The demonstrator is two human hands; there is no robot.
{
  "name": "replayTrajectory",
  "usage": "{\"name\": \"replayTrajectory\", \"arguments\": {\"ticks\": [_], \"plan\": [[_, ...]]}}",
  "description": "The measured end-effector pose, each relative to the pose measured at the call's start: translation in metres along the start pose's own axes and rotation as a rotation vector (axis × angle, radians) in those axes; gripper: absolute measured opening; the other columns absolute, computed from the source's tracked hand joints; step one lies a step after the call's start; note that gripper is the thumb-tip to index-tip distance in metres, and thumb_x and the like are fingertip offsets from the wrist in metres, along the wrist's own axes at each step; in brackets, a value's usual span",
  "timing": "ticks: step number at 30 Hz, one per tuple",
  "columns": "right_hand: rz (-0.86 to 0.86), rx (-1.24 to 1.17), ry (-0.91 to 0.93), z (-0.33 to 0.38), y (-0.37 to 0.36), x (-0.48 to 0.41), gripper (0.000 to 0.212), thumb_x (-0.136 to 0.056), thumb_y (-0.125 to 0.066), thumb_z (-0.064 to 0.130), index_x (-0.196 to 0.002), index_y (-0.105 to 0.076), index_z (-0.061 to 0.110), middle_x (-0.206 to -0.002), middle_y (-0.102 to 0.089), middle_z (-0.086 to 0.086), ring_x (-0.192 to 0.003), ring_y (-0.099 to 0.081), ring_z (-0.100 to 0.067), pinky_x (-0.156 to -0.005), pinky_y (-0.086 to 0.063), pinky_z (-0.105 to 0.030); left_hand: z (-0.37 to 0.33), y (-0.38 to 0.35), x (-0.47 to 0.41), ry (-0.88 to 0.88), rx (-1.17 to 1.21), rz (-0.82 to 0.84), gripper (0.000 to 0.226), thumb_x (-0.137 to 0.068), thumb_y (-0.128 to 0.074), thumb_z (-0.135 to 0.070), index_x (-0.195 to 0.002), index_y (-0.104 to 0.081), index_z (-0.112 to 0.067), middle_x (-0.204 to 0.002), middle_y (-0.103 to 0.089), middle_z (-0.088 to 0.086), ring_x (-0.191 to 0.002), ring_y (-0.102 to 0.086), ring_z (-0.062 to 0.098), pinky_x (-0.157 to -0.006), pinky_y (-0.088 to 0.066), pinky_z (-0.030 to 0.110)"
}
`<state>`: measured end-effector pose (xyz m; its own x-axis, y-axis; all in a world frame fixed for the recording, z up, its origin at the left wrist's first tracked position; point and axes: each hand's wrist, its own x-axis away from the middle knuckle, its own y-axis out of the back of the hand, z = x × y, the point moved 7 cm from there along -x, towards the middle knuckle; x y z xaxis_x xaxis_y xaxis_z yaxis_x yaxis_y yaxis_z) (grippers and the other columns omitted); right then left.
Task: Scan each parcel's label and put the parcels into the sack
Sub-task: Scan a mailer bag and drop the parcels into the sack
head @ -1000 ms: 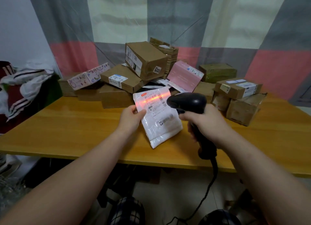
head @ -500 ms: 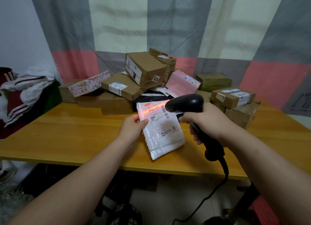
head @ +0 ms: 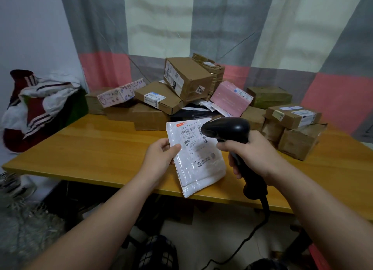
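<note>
Scanning a white mailer over the table, with boxes waiting behind.

The table (head: pixel 101 154) carries a pile of boxes (head: pixel 187 77) along its far side, kept back, I judge, to leave working room in front. Above the near edge the mailer (head: pixel 199 168) is held tilted, printed side up, so that it can be read. The scanner (head: pixel 228 128) has its head just over the mailer's top right corner, aimed at the print. The right hand (head: pixel 254 152) is wrapped round the scanner's handle. The left hand (head: pixel 159 156) pinches the mailer's left edge, thumb on top, which keeps the label (head: pixel 191 136) uncovered. No beam shows on the label, so I cannot tell whether the scan is done. No sack is in view.
</note>
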<state>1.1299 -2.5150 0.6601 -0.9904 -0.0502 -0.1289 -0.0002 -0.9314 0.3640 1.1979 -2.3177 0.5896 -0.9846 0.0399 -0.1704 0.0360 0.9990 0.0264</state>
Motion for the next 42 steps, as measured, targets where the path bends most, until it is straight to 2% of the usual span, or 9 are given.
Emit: {"name": "replayTrajectory", "arguments": {"ticks": [5,12,15,22,27,31,35,39,42], "plan": [[0.151,-0.091,0.123,0.004,-0.062,0.002,0.021,-0.085,-0.068,0.016,-0.094,-0.062,-0.002,-0.052,-0.055,-0.010,-0.044,-0.053,-0.028,-0.044,-0.046,-0.032,-0.007,0.051,0.031,-0.105,0.077,-0.104,0.017,-0.092,-0.061,-0.010,-0.099,-0.066,-0.025,-0.089,-0.074,-0.009,-0.079,-0.070,0.005,-0.061,-0.051,0.014],[0.284,-0.169,0.258,0.013,-0.186,0.001,0.021,-0.082,-0.071,0.005,-0.065,-0.061,0.011,-0.050,-0.057,-0.001,-0.047,-0.052,-0.018,-0.052,-0.043,-0.026,0.008,0.168,0.108,-0.162,0.050,-0.417,0.019,-0.092,-0.059,-0.007,-0.102,-0.063,-0.022,-0.089,-0.074,-0.009,-0.084,-0.069,0.008,-0.071,-0.055,0.022],[0.385,-0.168,0.276,0.013,-0.241,0.002,0.026,-0.081,-0.073,0.002,-0.068,-0.058,0.019,-0.051,-0.059,0.015,-0.051,-0.054,0.004,-0.054,-0.040,-0.010,0.015,0.223,0.157,-0.163,-0.027,-0.621,0.022,-0.092,-0.059,-0.006,-0.100,-0.061,-0.026,-0.091,-0.072,-0.019,-0.087,-0.068,0.001,-0.075,-0.055,0.019],[0.554,-0.132,0.240,-0.011,-0.364,0.013,0.043,-0.074,-0.081,0.010,-0.104,-0.061,0.033,-0.085,-0.065,0.032,-0.084,-0.060,0.016,-0.068,-0.044,-0.003,0.051,0.323,0.291,-0.139,-0.211,-1.111,0.021,-0.091,-0.063,-0.015,-0.099,-0.061,-0.035,-0.096,-0.070,-0.021,-0.091,-0.066,-0.001,-0.078,-0.052,0.020],[0.468,-0.043,0.317,-0.029,-0.417,0.035,0.045,-0.069,-0.082,0.026,-0.094,-0.052,0.049,-0.102,-0.064,-0.001,-0.090,-0.060,-0.004,-0.079,-0.054,-0.035,0.081,0.341,0.341,-0.066,-0.477,-1.273,0.037,-0.087,-0.066,-0.005,-0.087,-0.053,-0.039,-0.079,-0.064,-0.022,-0.075,-0.056,-0.018,-0.070,-0.039,-0.001],[0.396,0.147,0.362,-0.050,-0.439,0.046,0.061,-0.067,-0.086,0.025,-0.110,-0.048,0.045,-0.121,-0.047,-0.003,-0.117,-0.045,-0.026,-0.096,-0.041,-0.035,0.097,0.368,0.370,0.031,-0.562,-1.404,0.033,-0.084,-0.064,-0.016,-0.082,-0.050,-0.047,-0.078,-0.052,-0.017,-0.068,-0.052,-0.004,-0.066,-0.039,0.009],[0.669,0.052,0.147,-0.083,-0.468,0.055,0.049,-0.078,-0.077,0.011,-0.109,-0.052,0.039,-0.093,-0.056,0.029,-0.092,-0.058,0.006,-0.067,-0.044,-0.005,0.109,0.389,0.376,0.165,-0.632,-1.440,0.025,-0.083,-0.062,-0.008,-0.080,-0.043,-0.023,-0.077,-0.050,0.000,-0.072,-0.048,0.016,-0.067,-0.037,0.029],[0.556,0.298,0.209,-0.092,-0.462,0.048,0.036,-0.086,-0.065,0.020,-0.116,-0.050,0.035,-0.082,-0.052,0.025,-0.080,-0.057,-0.007,-0.059,-0.042,-0.019,0.100,0.394,0.361,0.169,-0.782,-1.374,0.027,-0.077,-0.063,-0.006,-0.078,-0.042,-0.023,-0.075,-0.043,-0.009,-0.066,-0.042,0.002,-0.062,-0.036,0.006],[0.443,0.517,0.273,-0.097,-0.435,0.027,0.029,-0.087,-0.060,0.023,-0.115,-0.050,0.027,-0.097,-0.060,0.007,-0.088,-0.062,-0.022,-0.068,-0.050,-0.036,0.114,0.389,0.324,0.257,-1.004,-1.059,0.024,-0.079,-0.067,-0.008,-0.079,-0.046,-0.022,-0.080,-0.048,-0.003,-0.071,-0.050,0.012,-0.063,-0.043,0.030]]}}
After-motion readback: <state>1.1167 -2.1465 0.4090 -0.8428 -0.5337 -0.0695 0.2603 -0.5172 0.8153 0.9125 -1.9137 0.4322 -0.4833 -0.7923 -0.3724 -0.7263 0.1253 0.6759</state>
